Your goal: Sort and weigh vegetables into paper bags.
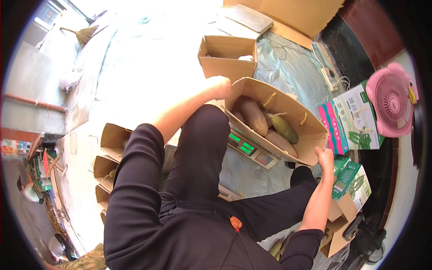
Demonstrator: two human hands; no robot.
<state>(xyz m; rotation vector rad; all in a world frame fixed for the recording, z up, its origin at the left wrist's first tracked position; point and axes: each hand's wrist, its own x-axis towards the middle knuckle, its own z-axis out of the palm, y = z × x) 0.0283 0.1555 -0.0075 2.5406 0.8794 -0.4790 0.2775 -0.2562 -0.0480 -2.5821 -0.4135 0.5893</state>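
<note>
A long open cardboard box sits tilted over a digital scale with lit green displays. Inside lie several long, thick vegetables, mostly brown, and one green one. My left hand is closed at the box's far left end, its fingertips partly hidden. At the opposite, near right corner, the fingers of my right hand wrap round the cardboard edge. Thin yellow strips cling to the inner wall. Whether the box's base rests fully on the scale is hidden.
Another open box stands just beyond. Several boxes line my left side. On the right are a pink fan, printed cartons, a power strip and a black fan. Clear plastic sheeting covers the floor.
</note>
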